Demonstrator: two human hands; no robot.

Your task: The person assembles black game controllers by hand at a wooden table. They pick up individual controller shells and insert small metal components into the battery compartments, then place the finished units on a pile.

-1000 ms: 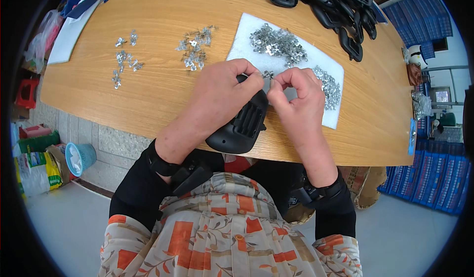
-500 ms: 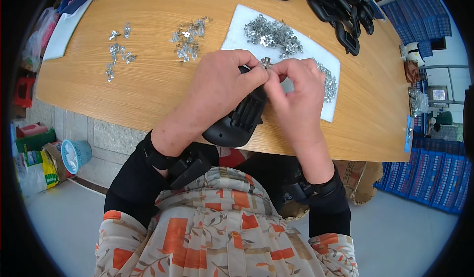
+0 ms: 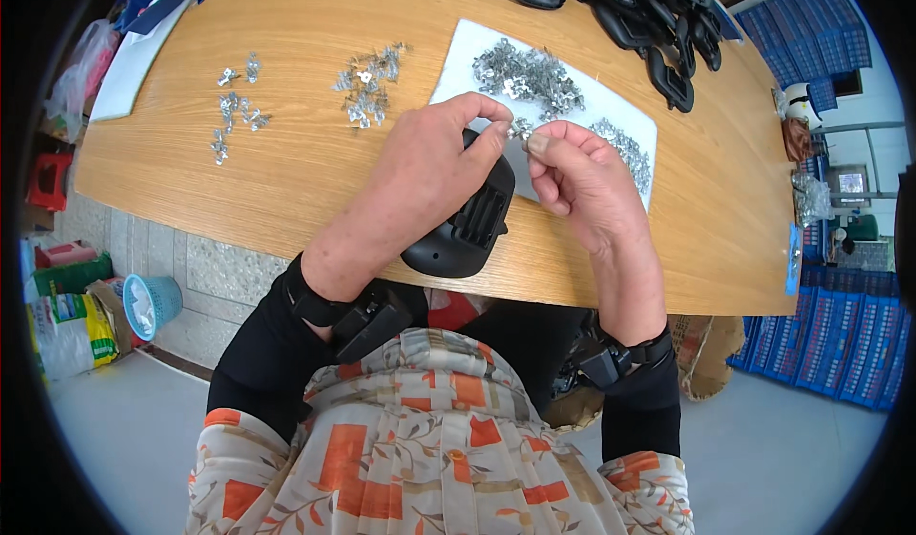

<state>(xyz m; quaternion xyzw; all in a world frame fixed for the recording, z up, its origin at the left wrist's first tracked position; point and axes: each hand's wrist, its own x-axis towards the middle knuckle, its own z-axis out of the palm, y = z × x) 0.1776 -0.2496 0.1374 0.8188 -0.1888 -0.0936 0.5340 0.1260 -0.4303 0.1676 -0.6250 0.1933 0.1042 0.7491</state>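
A black plastic housing (image 3: pixel 448 249) with a slotted middle lies at the table's front edge, partly under my left hand (image 3: pixel 415 163). The thumb and forefinger of that hand pinch a small shiny metal clip (image 3: pixel 519 128) just past the housing's far end. My right hand (image 3: pixel 596 177) is closed in a pinch right beside the clip, its other fingers curled. What sits between the right fingertips is too small to make out. Behind the hands, a white foam sheet (image 3: pixel 450 75) carries a heap of metal clips (image 3: pixel 530 77) and a second heap of small metal parts (image 3: pixel 625 152).
Two looser groups of metal clips, a nearer one (image 3: pixel 370 82) and one farther left (image 3: pixel 234 106), lie on the wooden table (image 3: pixel 286 168). Black plastic parts (image 3: pixel 658 10) are piled at the back right. A blue tray (image 3: pixel 153 1) stands far left, a blue wastebasket (image 3: pixel 153 304) on the floor.
My right hand has drawn slightly right and turned, its thumb now lying over the forefinger. The left hand keeps its pinch by the housing. The whole view has shifted a little.
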